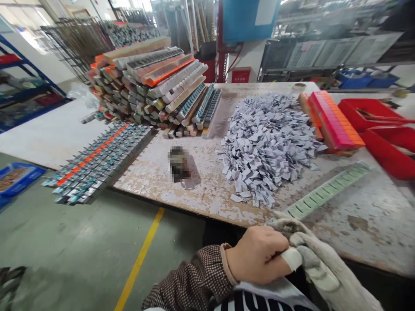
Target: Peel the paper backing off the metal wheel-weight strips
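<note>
My left hand [261, 255], bare with a white wrap on the thumb, is closed at the table's front edge. Its fingers curl away from view, so what they hold, if anything, is hidden. Against it rests my right hand [324, 263] in a worn white glove, fingers bent in towards the left hand; I cannot make out what is between them. Just beyond the glove, a pale green slotted strip [330, 190] lies slanting across the table [207, 194]. A heap of small white folded pieces [266, 142] spreads behind the hands.
Stacked bars [152, 86] stand at the back left, with rows of clipped strips [97, 160] overhanging the table's edge. A small blurred object [179, 164] sits mid-table. Pink and orange blocks [335, 121] and a red tray [392, 151] are at the right.
</note>
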`<state>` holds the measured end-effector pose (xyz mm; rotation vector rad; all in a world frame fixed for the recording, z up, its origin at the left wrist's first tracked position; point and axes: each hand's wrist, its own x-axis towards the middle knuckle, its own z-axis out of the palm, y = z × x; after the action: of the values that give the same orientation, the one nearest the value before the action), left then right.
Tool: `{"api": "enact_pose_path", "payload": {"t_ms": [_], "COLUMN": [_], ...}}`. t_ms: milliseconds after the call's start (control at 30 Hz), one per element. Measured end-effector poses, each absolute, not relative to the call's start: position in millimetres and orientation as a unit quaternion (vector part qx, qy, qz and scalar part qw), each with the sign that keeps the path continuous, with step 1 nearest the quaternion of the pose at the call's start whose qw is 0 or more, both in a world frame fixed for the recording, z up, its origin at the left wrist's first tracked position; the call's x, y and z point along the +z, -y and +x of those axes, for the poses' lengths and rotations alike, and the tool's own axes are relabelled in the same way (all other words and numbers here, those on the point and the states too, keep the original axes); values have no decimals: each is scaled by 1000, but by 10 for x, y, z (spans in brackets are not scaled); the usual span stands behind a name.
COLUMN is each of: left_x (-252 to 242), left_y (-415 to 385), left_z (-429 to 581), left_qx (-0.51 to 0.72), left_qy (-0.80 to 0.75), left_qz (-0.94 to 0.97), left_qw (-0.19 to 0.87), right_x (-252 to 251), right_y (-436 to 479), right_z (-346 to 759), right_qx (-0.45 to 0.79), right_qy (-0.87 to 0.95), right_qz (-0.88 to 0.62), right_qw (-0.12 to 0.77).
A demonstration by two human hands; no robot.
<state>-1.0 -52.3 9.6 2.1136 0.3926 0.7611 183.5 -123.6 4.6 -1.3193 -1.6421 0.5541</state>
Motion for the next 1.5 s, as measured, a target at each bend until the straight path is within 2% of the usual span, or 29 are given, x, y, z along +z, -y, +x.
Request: {"api": "enact_pose_path", "payload": {"t_ms": [133, 267, 367, 467, 600, 767, 900, 1067, 1133, 1333, 1500], "left_x": [-9, -197, -312, -391, -466, -488, -414, -235, -179, -193, -214], "left_y": [522, 492, 499, 515, 509, 480, 368, -22, -190, -448, -463], "left_z": [-60, -96, -75, -35, 2, -21, -111, -40, 60, 154, -11], "left_qx": [341, 322, 277, 258, 268, 276, 288, 249, 218, 253, 343], "left_qy": [-218, -311, -328, -338, -338, -327, -304, -375, -383, -401, -429], "left_qz": [823, 843, 867, 869, 864, 865, 857, 862, 866, 820, 700], "left_qw": [399, 298, 254, 254, 261, 261, 301, 232, 237, 320, 456], "right_x": [133, 92, 45, 19, -28, -90, -138, -146, -121, -65, -30], "right_y": [1191, 1034, 949, 890, 789, 704, 756, 797, 801, 910, 855], "right_z": [1898, 2148, 2258, 2227, 2145, 2170, 2166, 2074, 2088, 2292, 2306], "right_qx": [128, 56, -3, -60, -77, -45, -43, -19, 0, 44, 5], "right_qy": [684, 676, 714, 761, 792, 808, 798, 796, 791, 747, 726], "right_qz": [-575, -611, -598, -573, -564, -558, -565, -550, -548, -576, -590], "right_qw": [431, 408, 364, 298, 222, 185, 207, 253, 272, 329, 353]}}
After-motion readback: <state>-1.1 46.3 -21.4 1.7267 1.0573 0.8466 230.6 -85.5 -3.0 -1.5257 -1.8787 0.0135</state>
